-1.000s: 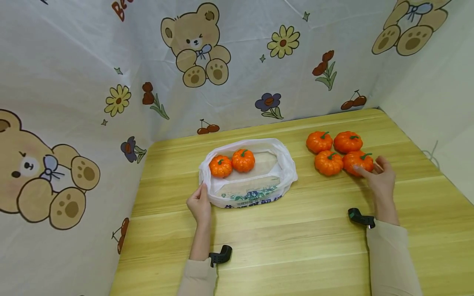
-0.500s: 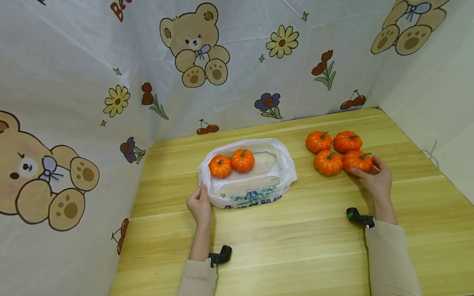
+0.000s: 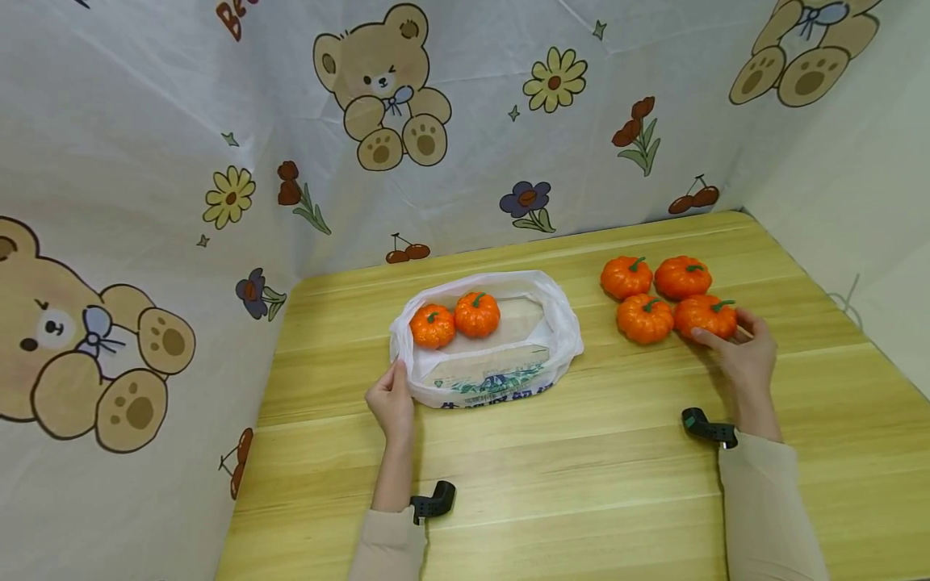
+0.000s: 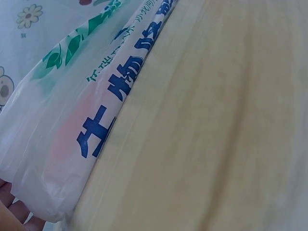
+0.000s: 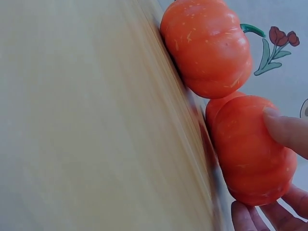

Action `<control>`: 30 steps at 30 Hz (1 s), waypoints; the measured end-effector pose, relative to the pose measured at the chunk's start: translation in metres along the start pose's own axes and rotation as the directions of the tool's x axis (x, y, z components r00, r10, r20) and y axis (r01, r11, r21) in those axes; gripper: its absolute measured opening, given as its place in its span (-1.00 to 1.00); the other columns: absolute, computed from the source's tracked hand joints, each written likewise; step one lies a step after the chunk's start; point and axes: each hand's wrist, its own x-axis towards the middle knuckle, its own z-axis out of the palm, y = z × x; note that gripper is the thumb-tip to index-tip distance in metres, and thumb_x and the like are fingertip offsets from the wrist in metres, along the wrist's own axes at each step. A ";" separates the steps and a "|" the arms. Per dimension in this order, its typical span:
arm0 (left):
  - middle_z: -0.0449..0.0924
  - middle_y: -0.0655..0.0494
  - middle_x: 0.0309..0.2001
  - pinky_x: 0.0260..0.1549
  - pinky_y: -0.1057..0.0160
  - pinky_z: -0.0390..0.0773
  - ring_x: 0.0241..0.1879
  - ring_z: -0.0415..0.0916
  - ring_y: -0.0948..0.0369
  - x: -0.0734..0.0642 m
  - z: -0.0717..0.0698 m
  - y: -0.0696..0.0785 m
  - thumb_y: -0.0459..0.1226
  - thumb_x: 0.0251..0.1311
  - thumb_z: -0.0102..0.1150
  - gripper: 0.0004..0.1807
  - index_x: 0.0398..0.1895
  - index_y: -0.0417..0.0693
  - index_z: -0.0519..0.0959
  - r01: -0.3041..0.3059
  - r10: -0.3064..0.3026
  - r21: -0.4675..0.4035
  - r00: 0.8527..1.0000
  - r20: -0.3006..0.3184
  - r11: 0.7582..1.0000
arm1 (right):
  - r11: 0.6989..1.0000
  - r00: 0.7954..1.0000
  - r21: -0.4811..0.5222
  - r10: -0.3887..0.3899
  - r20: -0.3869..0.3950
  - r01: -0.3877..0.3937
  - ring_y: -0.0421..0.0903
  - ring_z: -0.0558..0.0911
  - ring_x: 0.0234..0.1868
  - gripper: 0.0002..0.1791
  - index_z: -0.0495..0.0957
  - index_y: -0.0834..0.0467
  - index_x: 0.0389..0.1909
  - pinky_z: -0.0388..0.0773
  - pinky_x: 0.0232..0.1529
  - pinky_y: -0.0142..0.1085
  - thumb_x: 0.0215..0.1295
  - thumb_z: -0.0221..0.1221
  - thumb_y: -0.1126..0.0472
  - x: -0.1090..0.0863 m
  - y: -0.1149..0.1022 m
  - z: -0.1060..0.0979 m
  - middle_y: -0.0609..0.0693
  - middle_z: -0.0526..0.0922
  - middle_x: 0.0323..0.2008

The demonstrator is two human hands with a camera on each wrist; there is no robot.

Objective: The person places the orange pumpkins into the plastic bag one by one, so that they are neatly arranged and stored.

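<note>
My left hand (image 3: 392,405) pinches the left rim of a white plastic bag (image 3: 563,327) with blue and green print. The bag lies with its mouth spread wide, and two small orange pumpkins with green stems, a left one (image 3: 433,327) and a right one (image 3: 477,315), sit inside. Over on the right, my right hand (image 3: 746,355) grips the front right pumpkin (image 3: 705,316) of a group, thumb on its near side and fingers round its far right side. In the right wrist view, the thumb presses the gripped pumpkin (image 5: 252,154) and fingertips curl under its other side.
Beside the gripped pumpkin sits another pumpkin (image 3: 645,319), with a back left pumpkin (image 3: 626,278) and a back right pumpkin (image 3: 683,278) behind. All rest on a wooden table (image 3: 567,492). A bear-printed cloth (image 3: 465,145) hangs along the table's back and left edges.
My right hand has closed in on the front right pumpkin, which has shifted slightly right and tilted a little. The left hand and the bag have stayed in place.
</note>
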 end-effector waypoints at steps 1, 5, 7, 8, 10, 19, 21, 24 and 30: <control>0.61 -0.24 0.00 -0.03 0.39 0.62 0.10 0.56 0.01 0.000 0.000 0.000 -0.35 0.26 0.22 -0.77 -0.11 -0.37 0.64 0.002 -0.002 0.001 1.000 -0.001 1.000 | 0.999 1.000 0.032 0.011 -0.007 -0.011 -0.41 0.43 -0.08 -0.06 0.27 -0.02 0.40 0.39 -0.25 -0.79 -0.04 0.49 0.26 -0.001 -0.001 -0.001 -0.34 0.42 0.03; 0.61 -0.24 0.00 -0.01 0.37 0.62 0.10 0.55 0.00 0.000 0.001 0.000 -0.34 0.26 0.22 -0.76 -0.10 -0.37 0.63 0.011 -0.011 -0.005 1.000 0.003 1.000 | 0.993 0.999 0.115 0.024 -0.037 -0.019 -0.39 0.44 -0.09 -0.05 0.31 0.00 0.37 0.42 -0.29 -0.79 -0.10 0.52 0.31 -0.004 -0.007 -0.003 -0.34 0.42 -0.06; 0.61 -0.24 0.00 -0.01 0.36 0.61 0.11 0.55 0.00 0.000 0.001 0.000 -0.34 0.26 0.21 -0.76 -0.09 -0.36 0.64 0.014 -0.014 -0.012 1.000 0.006 1.000 | 0.990 0.999 0.141 0.024 -0.048 -0.017 -0.38 0.44 -0.08 -0.06 0.31 0.00 0.37 0.42 -0.29 -0.79 -0.10 0.51 0.32 -0.006 -0.011 -0.005 -0.34 0.42 -0.05; 0.61 -0.24 0.00 0.00 0.36 0.61 0.11 0.55 0.00 0.000 0.001 0.000 -0.35 0.26 0.21 -0.76 -0.10 -0.36 0.64 0.014 -0.014 -0.014 1.000 0.007 1.000 | 0.989 0.998 0.148 0.018 -0.057 -0.009 -0.37 0.44 -0.08 -0.06 0.32 0.01 0.36 0.43 -0.29 -0.79 -0.11 0.51 0.34 -0.007 -0.012 -0.005 -0.32 0.42 -0.04; 0.62 -0.24 0.00 0.00 0.36 0.61 0.11 0.55 0.00 0.000 0.001 0.000 -0.35 0.26 0.21 -0.76 -0.10 -0.37 0.64 0.013 -0.012 -0.016 1.000 0.008 1.000 | 0.986 0.998 0.165 0.008 -0.067 0.003 -0.37 0.43 -0.08 -0.06 0.32 0.02 0.36 0.44 -0.30 -0.78 -0.12 0.51 0.35 -0.008 -0.017 -0.006 -0.32 0.42 -0.03; 0.62 -0.24 0.00 -0.03 0.38 0.62 0.10 0.56 0.01 0.000 0.001 0.000 -0.33 0.27 0.21 -0.75 -0.09 -0.37 0.63 0.011 -0.010 -0.025 1.000 0.009 1.000 | 0.975 0.993 0.196 -0.090 -0.071 0.102 -0.33 0.38 0.05 -0.06 0.33 -0.01 0.36 0.47 -0.23 -0.77 -0.11 0.52 0.31 -0.018 -0.047 -0.004 -0.23 0.35 0.20; 0.62 -0.25 0.00 -0.04 0.38 0.62 0.09 0.56 0.01 0.000 0.001 -0.001 -0.34 0.27 0.21 -0.75 -0.09 -0.37 0.63 0.006 -0.006 -0.027 1.000 0.011 1.000 | 0.968 0.991 0.213 -0.121 -0.063 0.132 -0.32 0.39 0.06 -0.07 0.34 0.00 0.35 0.48 -0.21 -0.76 -0.13 0.52 0.31 -0.024 -0.056 0.000 -0.21 0.36 0.20; 0.61 -0.26 0.00 -0.04 0.38 0.62 0.10 0.55 -0.02 0.000 0.001 0.000 -0.34 0.27 0.21 -0.75 -0.09 -0.37 0.63 0.001 -0.001 -0.031 1.000 0.015 1.000 | 0.956 0.984 0.232 -0.172 -0.051 0.179 -0.30 0.42 0.04 -0.09 0.36 0.04 0.33 0.49 -0.17 -0.73 -0.13 0.52 0.33 -0.034 -0.070 0.012 -0.20 0.39 0.16; 0.63 -0.22 -0.02 0.00 0.33 0.62 0.10 0.56 -0.02 0.000 0.001 -0.002 -0.34 0.26 0.22 -0.76 -0.11 -0.37 0.64 0.003 -0.003 -0.020 1.000 0.007 1.000 | 0.939 0.960 0.218 -0.278 0.029 0.266 -0.26 0.41 0.07 -0.13 0.35 0.09 0.32 0.48 -0.07 -0.66 -0.08 0.50 0.32 -0.050 -0.085 0.044 -0.17 0.40 0.15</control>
